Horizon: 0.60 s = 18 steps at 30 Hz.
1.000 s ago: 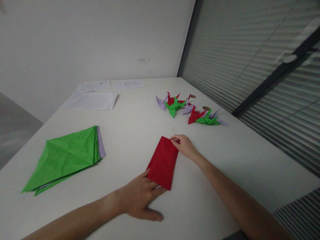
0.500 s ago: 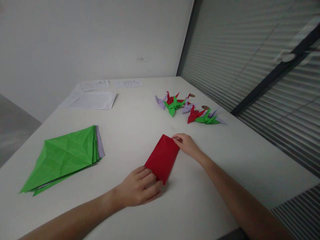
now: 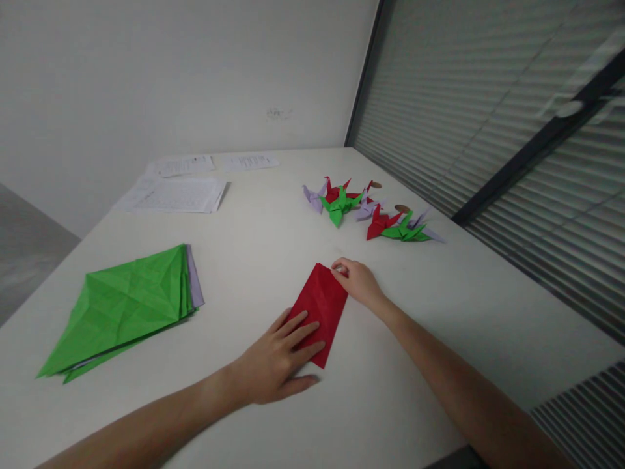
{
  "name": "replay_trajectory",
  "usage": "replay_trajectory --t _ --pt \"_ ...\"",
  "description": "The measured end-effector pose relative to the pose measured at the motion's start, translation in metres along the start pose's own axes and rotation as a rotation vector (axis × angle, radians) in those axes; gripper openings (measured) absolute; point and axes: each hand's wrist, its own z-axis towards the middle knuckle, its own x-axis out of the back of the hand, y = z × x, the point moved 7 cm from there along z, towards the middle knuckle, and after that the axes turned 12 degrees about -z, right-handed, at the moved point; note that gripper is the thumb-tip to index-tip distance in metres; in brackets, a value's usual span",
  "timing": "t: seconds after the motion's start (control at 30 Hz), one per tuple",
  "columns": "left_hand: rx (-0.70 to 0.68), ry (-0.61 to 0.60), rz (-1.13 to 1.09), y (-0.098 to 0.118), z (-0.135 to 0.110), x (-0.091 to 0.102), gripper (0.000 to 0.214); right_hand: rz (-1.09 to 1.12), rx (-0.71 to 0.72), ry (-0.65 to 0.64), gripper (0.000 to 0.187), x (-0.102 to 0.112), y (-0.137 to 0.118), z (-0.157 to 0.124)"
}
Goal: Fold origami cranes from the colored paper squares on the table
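Note:
A folded red paper (image 3: 323, 301) lies flat on the white table (image 3: 254, 260) in front of me. My left hand (image 3: 279, 360) rests on its near end, fingers stretched out flat and pressing it down. My right hand (image 3: 356, 281) is at the far right corner of the red paper, fingertips curled and pinched on that corner.
A stack of creased green sheets (image 3: 127, 306) with a lilac one beneath lies at the left. Several folded paper cranes (image 3: 371, 215) in red, green and lilac sit at the far right. Printed white pages (image 3: 176, 192) lie at the back. Window blinds (image 3: 488, 130) run along the right.
My left hand went from fingers curled at the near corner of the red paper to fingers laid flat upon it. My right hand stayed at the far corner.

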Motion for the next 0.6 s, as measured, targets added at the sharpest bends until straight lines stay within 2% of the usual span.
replay_trajectory --t 0.2,0.33,0.47,0.6 --pt "0.019 -0.051 0.014 0.0000 0.0012 0.0013 0.054 -0.035 -0.031 0.031 0.018 -0.0006 -0.0013 0.0002" --pt "0.000 -0.030 -0.014 -0.0004 0.0014 0.0027 0.050 -0.030 0.065 0.072 0.028 0.0006 -0.0063 -0.0011" --pt "-0.019 -0.014 -0.039 -0.0003 0.0022 0.0041 0.041 -0.004 0.094 0.052 0.032 -0.0020 -0.0022 -0.0032" --pt "-0.013 0.028 -0.042 -0.0013 0.0036 0.0076 0.026 0.108 0.092 0.024 0.026 -0.0018 0.0030 -0.0042"
